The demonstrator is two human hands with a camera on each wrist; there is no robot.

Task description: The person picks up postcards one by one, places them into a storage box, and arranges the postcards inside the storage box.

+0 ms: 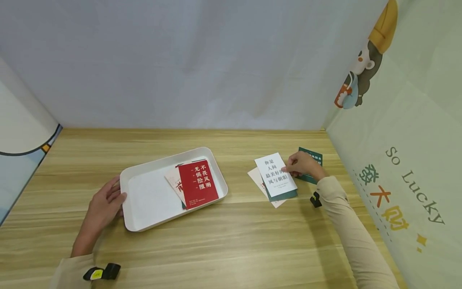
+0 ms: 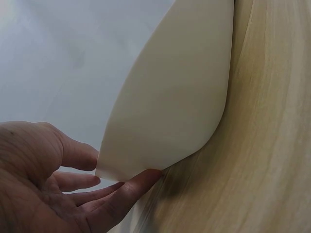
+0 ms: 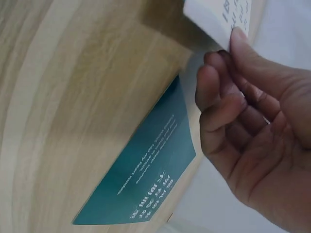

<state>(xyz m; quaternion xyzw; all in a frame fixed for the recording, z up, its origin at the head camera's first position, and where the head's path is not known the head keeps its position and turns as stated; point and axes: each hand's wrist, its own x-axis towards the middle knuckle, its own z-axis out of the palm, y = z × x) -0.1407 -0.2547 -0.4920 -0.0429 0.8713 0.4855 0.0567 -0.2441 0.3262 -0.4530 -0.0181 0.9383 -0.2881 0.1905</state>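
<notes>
In the head view my left hand [image 1: 104, 204] grips the left end of a white tray [image 1: 144, 204], thumb at the rim. The left wrist view has its fingers [image 2: 121, 199] against the outer wall. A red card [image 1: 193, 196] with white lettering lies in the tray over a pale card [image 1: 172, 180] and a mostly hidden dark one. At right, my right hand [image 1: 303, 165] pinches the edge of a white card [image 1: 272, 170] between thumb and fingers. Under it show a green card [image 1: 286, 195] and a pale card [image 1: 257, 178]. The right wrist view shows the pinched card [image 3: 209, 17] raised at an angle.
Another green card [image 3: 141, 160] with white print lies on the wooden table [image 1: 216, 249], partly behind my right hand in the head view. A grey curtain [image 1: 180, 68] hangs along the back edge, and a printed pale sheet [image 1: 415, 160] borders the right side.
</notes>
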